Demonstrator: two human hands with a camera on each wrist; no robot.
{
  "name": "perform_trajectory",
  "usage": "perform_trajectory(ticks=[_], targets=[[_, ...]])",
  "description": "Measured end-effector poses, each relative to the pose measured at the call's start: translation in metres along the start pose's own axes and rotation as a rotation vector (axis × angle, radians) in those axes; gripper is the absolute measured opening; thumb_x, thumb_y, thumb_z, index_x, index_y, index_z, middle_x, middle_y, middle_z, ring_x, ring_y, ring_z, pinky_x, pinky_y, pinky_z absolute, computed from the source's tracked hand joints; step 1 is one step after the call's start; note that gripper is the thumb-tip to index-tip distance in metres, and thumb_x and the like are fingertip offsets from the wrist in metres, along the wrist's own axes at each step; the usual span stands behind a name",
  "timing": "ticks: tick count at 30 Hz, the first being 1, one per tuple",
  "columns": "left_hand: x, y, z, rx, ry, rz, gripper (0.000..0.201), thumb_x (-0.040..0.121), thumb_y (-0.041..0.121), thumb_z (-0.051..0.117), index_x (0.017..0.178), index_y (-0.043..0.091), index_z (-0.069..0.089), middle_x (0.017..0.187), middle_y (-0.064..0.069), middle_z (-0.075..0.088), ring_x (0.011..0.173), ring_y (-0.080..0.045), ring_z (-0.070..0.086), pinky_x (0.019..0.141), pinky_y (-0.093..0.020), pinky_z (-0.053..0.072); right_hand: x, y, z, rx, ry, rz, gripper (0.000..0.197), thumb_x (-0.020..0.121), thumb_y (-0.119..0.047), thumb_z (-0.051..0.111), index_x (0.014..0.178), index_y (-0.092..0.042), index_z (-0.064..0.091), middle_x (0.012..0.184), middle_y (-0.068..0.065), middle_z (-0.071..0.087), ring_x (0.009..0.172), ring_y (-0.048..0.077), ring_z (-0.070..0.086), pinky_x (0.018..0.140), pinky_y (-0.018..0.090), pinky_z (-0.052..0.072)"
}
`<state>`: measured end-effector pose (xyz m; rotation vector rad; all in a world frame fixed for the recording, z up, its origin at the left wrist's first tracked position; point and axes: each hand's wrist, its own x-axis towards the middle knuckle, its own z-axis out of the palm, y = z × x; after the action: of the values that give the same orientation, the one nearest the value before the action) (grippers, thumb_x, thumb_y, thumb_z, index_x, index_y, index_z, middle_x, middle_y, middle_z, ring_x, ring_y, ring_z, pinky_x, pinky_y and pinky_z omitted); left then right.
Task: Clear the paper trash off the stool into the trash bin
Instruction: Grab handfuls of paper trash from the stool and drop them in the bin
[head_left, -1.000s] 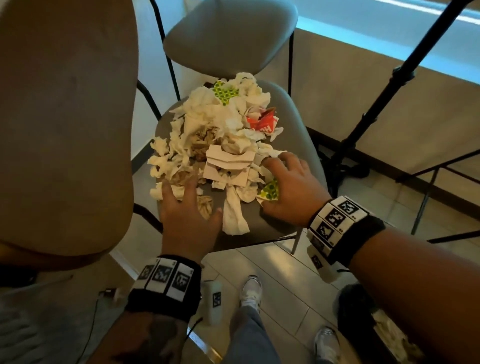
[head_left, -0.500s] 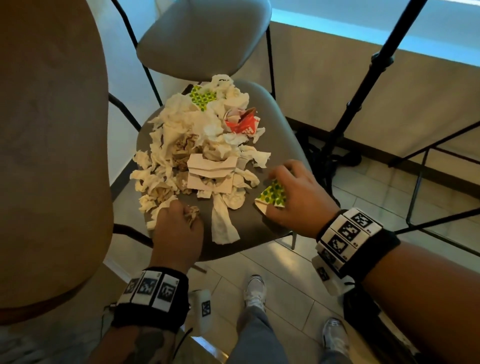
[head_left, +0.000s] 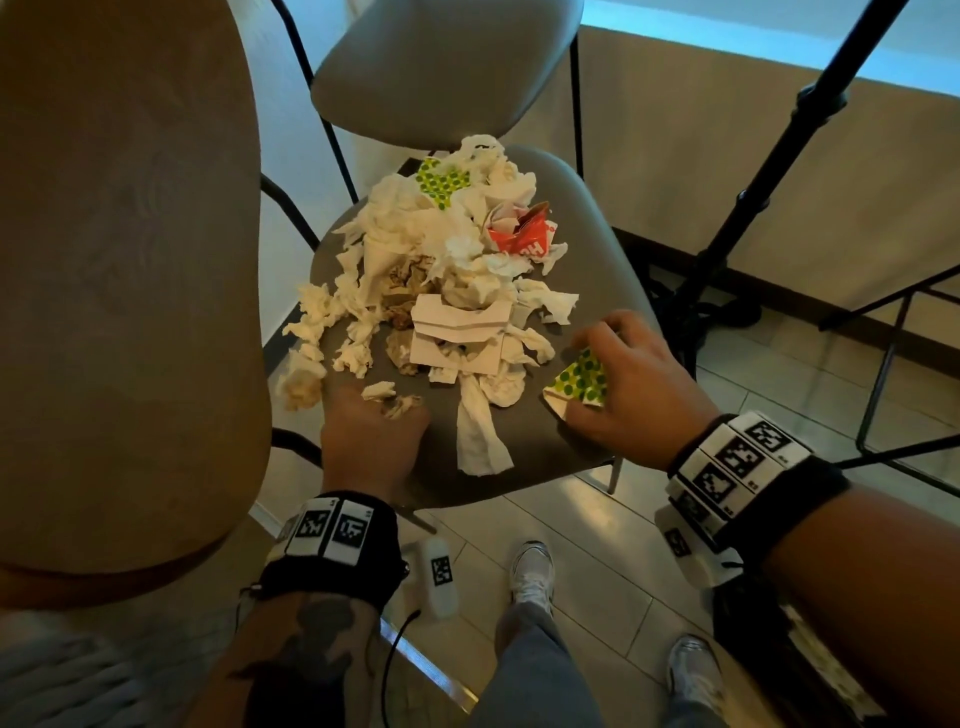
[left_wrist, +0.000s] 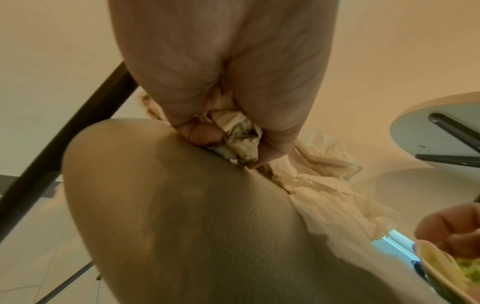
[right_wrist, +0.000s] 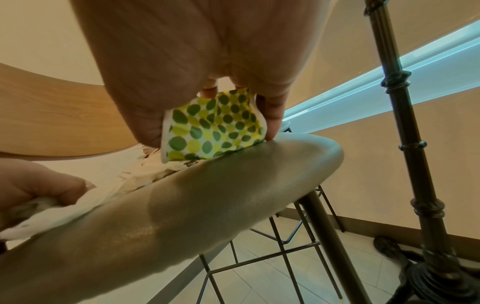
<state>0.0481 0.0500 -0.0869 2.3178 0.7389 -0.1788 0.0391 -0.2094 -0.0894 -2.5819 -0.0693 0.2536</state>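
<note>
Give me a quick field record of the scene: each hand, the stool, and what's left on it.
left hand: grips a crumpled tissue wad at the stool's near edge
right hand: pinches a green-dotted paper piece against the seat
stool: grey seat, pile mostly uncleared
paper pile: tissues, folded card, red wrapper, second dotted piece
trash bin: cannot tell

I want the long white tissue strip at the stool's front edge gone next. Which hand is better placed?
Left. The left hand sits right beside the tissue strip, gripping only small scraps; the right hand is farther off and holds dotted paper.
</note>
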Motion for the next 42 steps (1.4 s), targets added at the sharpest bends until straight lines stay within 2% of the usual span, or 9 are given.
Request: perform_trajectory(ticks=[3, 6, 10, 19, 22, 25, 33, 38, 42], targets=[[0.001, 0.002, -0.001, 0.074, -0.013, -0.017, 0.063, 0.082, 0.036, 0.075, 0.137, 0.012, 0.055, 0.125, -0.009, 0.06, 0.113, -0.028, 0.057, 0.081, -0.032, 0.041, -0.001, 0.001, 0.001, 0.004, 0.008, 0.003, 0.065, 0.078, -0.041, 0.078, 0.133, -0.029, 0.046, 0.145, 0.004, 0.033, 0.132, 0.027, 0.036, 0.1, 0.037, 0.042], [-0.003, 0.003, -0.004, 0.071, -0.019, 0.03, 0.035, 0.084, 0.034, 0.072, 0.113, 0.017, 0.063, 0.102, -0.002, 0.061, 0.086, -0.017, 0.057, 0.062, -0.025, 0.04, -0.002, 0.002, 0.002, 0.022, 0.019, 0.012, 0.064, 0.078, -0.041, 0.079, 0.132, -0.029, 0.047, 0.145, 0.004, 0.034, 0.132, 0.027, 0.037, 0.101, 0.039, 0.043], [-0.028, 0.0, -0.005, -0.051, -0.048, 0.24, 0.01, 0.088, 0.023, 0.073, 0.089, 0.018, 0.064, 0.077, 0.002, 0.064, 0.07, -0.011, 0.061, 0.053, -0.026, 0.046, -0.008, 0.005, -0.001, 0.106, 0.037, 0.037, 0.061, 0.077, -0.042, 0.079, 0.128, -0.03, 0.048, 0.143, 0.002, 0.034, 0.13, 0.025, 0.039, 0.099, 0.043, 0.05], [-0.087, 0.022, 0.016, -0.222, -0.137, 0.665, 0.022, 0.087, 0.021, 0.069, 0.072, 0.015, 0.053, 0.062, -0.003, 0.054, 0.057, -0.023, 0.054, 0.053, -0.045, 0.051, -0.061, 0.037, -0.02, 0.238, 0.155, 0.096, 0.062, 0.073, -0.044, 0.079, 0.125, -0.029, 0.048, 0.134, -0.007, 0.034, 0.115, 0.011, 0.04, 0.085, 0.021, 0.043], [-0.107, 0.034, 0.039, -0.222, -0.24, 0.758, 0.025, 0.081, 0.028, 0.067, 0.067, 0.017, 0.049, 0.059, -0.001, 0.046, 0.056, -0.022, 0.045, 0.049, -0.039, 0.042, -0.092, 0.065, -0.026, 0.261, 0.185, 0.181, 0.061, 0.073, -0.04, 0.081, 0.125, -0.03, 0.049, 0.126, -0.013, 0.033, 0.113, 0.009, 0.041, 0.08, 0.012, 0.036], [-0.13, 0.048, 0.065, -0.192, -0.357, 0.813, 0.024, 0.076, 0.033, 0.066, 0.065, 0.027, 0.046, 0.061, 0.007, 0.044, 0.058, -0.016, 0.043, 0.054, -0.033, 0.039, -0.131, 0.103, -0.031, 0.293, 0.21, 0.298, 0.06, 0.073, -0.038, 0.083, 0.124, -0.03, 0.051, 0.128, -0.008, 0.038, 0.113, 0.011, 0.044, 0.081, 0.018, 0.041], [-0.2, 0.078, 0.18, -0.072, -0.731, 0.857, 0.029, 0.082, 0.019, 0.073, 0.066, 0.019, 0.049, 0.056, 0.009, 0.047, 0.053, -0.007, 0.045, 0.05, -0.022, 0.039, -0.264, 0.219, -0.026, 0.411, 0.325, 0.638, 0.052, 0.068, -0.043, 0.082, 0.11, -0.029, 0.055, 0.113, -0.005, 0.05, 0.1, 0.012, 0.051, 0.078, 0.015, 0.038], [-0.253, 0.075, 0.291, 0.067, -0.907, 0.864, 0.03, 0.084, 0.029, 0.077, 0.07, 0.025, 0.052, 0.063, 0.004, 0.054, 0.059, -0.014, 0.054, 0.059, -0.031, 0.048, -0.344, 0.298, 0.012, 0.521, 0.388, 0.895, 0.051, 0.068, -0.056, 0.082, 0.106, -0.039, 0.054, 0.116, -0.003, 0.056, 0.1, 0.015, 0.058, 0.087, 0.032, 0.05], [-0.295, 0.057, 0.381, 0.176, -1.041, 0.86, 0.028, 0.084, 0.043, 0.078, 0.076, 0.031, 0.054, 0.07, -0.005, 0.064, 0.068, -0.026, 0.063, 0.063, -0.043, 0.056, -0.39, 0.358, 0.056, 0.617, 0.393, 1.089, 0.045, 0.071, -0.047, 0.08, 0.107, -0.036, 0.055, 0.114, 0.002, 0.056, 0.098, 0.022, 0.059, 0.08, 0.032, 0.046]])
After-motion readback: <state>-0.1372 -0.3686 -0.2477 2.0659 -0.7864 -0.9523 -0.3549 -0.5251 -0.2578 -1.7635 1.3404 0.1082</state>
